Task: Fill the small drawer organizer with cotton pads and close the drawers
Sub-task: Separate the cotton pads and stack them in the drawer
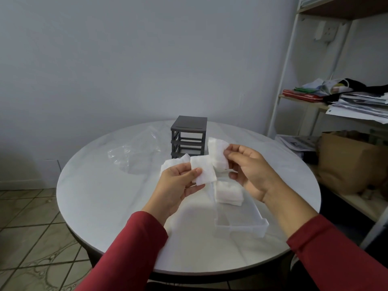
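In front of the frame (189, 135), above the table (105, 196), both hands hold cotton. The left hand (176, 185) pinches one pad (203, 170) between thumb and curled fingers. The right hand (249, 173) pinches a thicker wad (218, 153) with thumb and forefinger, its other fingers loosely spread. The two lots touch or overlap.

Nearer the person than the frame, and to its right, lies a clear drawer (241, 226) with a stack (228, 192) in its far end. A loose pile (170, 164) sits just before the frame, partly hidden by the left hand. The frame's slots look empty.

The likely trouble is pads clinging, so that extras peel away and drop outside the drawer. The drawer's near corner lies close to the table's rim, and a forearm's nudge could tip it off.

A bag (134, 152) lies left of the frame. The ground between frame and drawer is crowded.
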